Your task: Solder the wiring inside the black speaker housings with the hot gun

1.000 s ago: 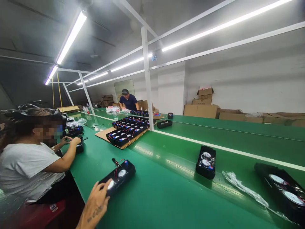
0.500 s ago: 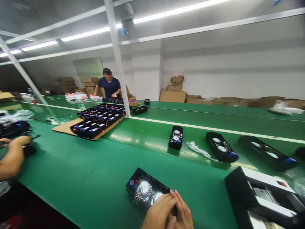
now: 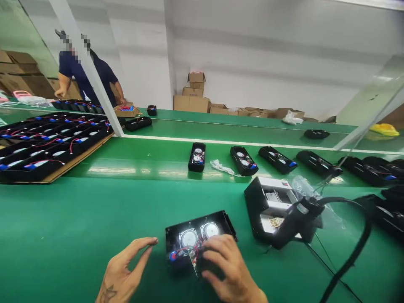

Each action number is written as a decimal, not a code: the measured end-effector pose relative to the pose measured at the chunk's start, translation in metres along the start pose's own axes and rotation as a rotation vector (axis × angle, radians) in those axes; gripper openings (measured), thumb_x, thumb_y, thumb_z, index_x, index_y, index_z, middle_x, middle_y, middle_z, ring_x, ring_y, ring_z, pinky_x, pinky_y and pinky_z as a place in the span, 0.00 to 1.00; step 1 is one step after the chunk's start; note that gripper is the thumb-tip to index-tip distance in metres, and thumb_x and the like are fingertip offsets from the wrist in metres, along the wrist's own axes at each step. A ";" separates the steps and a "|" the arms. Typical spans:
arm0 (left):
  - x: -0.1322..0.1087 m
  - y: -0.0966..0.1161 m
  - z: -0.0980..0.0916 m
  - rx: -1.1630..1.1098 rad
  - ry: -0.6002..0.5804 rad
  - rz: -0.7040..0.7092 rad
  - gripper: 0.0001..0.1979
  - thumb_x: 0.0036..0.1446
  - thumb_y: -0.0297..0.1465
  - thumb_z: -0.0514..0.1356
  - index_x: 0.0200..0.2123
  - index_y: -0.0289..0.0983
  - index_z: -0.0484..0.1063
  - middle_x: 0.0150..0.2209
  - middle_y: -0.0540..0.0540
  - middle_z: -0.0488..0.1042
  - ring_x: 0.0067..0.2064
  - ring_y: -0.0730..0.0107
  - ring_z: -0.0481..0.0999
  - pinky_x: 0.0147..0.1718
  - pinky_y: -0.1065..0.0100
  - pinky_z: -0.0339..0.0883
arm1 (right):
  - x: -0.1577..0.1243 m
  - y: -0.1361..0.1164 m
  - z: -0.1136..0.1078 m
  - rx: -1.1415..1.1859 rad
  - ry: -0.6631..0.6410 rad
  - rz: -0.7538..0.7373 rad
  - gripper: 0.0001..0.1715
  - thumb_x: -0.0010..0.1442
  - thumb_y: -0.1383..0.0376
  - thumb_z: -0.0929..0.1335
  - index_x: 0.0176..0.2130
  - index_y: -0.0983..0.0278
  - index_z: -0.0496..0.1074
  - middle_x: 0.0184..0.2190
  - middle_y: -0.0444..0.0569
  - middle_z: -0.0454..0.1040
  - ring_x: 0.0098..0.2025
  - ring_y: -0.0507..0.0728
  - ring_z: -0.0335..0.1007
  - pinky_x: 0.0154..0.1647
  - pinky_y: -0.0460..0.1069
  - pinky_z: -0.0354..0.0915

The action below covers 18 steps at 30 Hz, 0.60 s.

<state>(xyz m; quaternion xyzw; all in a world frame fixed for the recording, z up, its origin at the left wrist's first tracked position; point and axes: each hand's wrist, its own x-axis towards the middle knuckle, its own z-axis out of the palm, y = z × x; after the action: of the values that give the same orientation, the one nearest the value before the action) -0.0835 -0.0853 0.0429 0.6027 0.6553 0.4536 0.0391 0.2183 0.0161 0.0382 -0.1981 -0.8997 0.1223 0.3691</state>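
Note:
A black speaker box (image 3: 198,229) lies on the green mat, two round silver speakers, red wires and a blue part showing on it. Just left of the box, my left hand (image 3: 128,267) has thumb and fingers apart, holding nothing. My right hand (image 3: 229,267) curls round a dark rounded object (image 3: 211,264) at the box's near edge; what that object is cannot be made out. A small board with wires (image 3: 193,257) shows between that object and the box.
Right of the box stand a black and white device (image 3: 269,183) and a black tool with a thick cable (image 3: 298,221). More speaker boxes (image 3: 243,160) line the far strip. A large batch (image 3: 57,143) lies on cardboard at left. A person (image 3: 85,80) stands behind.
The view has swung right and down. My hands, together at the box's right end before, are now apart at its left side and near edge. The box now lies turned differently.

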 end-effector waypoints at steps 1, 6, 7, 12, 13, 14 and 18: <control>-0.002 0.000 0.004 -0.012 -0.018 -0.010 0.08 0.66 0.38 0.64 0.43 0.46 0.83 0.40 0.53 0.87 0.39 0.69 0.89 0.42 0.76 0.82 | 0.008 -0.007 0.013 0.074 0.078 -0.041 0.15 0.64 0.74 0.69 0.49 0.61 0.74 0.45 0.52 0.83 0.48 0.61 0.80 0.49 0.58 0.74; -0.009 0.012 0.015 -0.042 -0.042 -0.052 0.11 0.68 0.38 0.62 0.51 0.47 0.79 0.43 0.53 0.87 0.43 0.68 0.88 0.47 0.71 0.82 | 0.044 -0.009 0.033 0.225 0.311 0.106 0.17 0.68 0.73 0.70 0.55 0.61 0.74 0.40 0.49 0.85 0.38 0.55 0.80 0.40 0.50 0.72; -0.010 0.015 0.016 -0.034 -0.044 -0.061 0.14 0.68 0.39 0.63 0.54 0.48 0.77 0.44 0.52 0.86 0.45 0.67 0.88 0.49 0.68 0.82 | 0.049 -0.005 0.025 0.209 0.233 0.073 0.17 0.69 0.73 0.70 0.56 0.60 0.74 0.41 0.48 0.85 0.38 0.55 0.80 0.39 0.50 0.71; -0.014 0.030 0.028 0.014 -0.213 0.050 0.41 0.57 0.37 0.72 0.71 0.48 0.60 0.58 0.44 0.79 0.60 0.54 0.80 0.60 0.51 0.77 | 0.061 0.003 -0.022 -0.167 -0.436 -0.062 0.17 0.70 0.76 0.64 0.50 0.61 0.77 0.39 0.48 0.82 0.36 0.56 0.74 0.37 0.53 0.59; -0.014 0.033 0.033 0.035 -0.273 0.079 0.45 0.55 0.34 0.74 0.71 0.49 0.59 0.59 0.44 0.78 0.61 0.52 0.78 0.60 0.50 0.76 | 0.063 0.001 -0.025 -0.215 -0.544 -0.042 0.15 0.70 0.75 0.64 0.46 0.61 0.78 0.38 0.48 0.82 0.35 0.56 0.73 0.36 0.54 0.57; -0.012 0.036 0.039 0.059 -0.329 0.109 0.48 0.52 0.30 0.74 0.72 0.50 0.58 0.59 0.44 0.78 0.60 0.51 0.78 0.59 0.49 0.76 | 0.064 -0.001 -0.027 -0.238 -0.634 -0.029 0.13 0.70 0.74 0.65 0.43 0.61 0.78 0.36 0.47 0.81 0.35 0.56 0.72 0.35 0.54 0.56; -0.008 0.043 0.062 0.132 -0.422 0.255 0.54 0.46 0.18 0.70 0.73 0.49 0.54 0.46 0.48 0.81 0.48 0.54 0.79 0.55 0.46 0.75 | 0.068 -0.005 -0.022 -0.227 -0.817 0.008 0.14 0.70 0.73 0.64 0.42 0.61 0.78 0.35 0.47 0.81 0.34 0.56 0.72 0.31 0.54 0.50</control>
<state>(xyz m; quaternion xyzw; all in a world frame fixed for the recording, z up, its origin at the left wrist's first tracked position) -0.0118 -0.0633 0.0301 0.7629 0.5796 0.2754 0.0782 0.1879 0.0434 0.0972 -0.1759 -0.9791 0.0926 -0.0426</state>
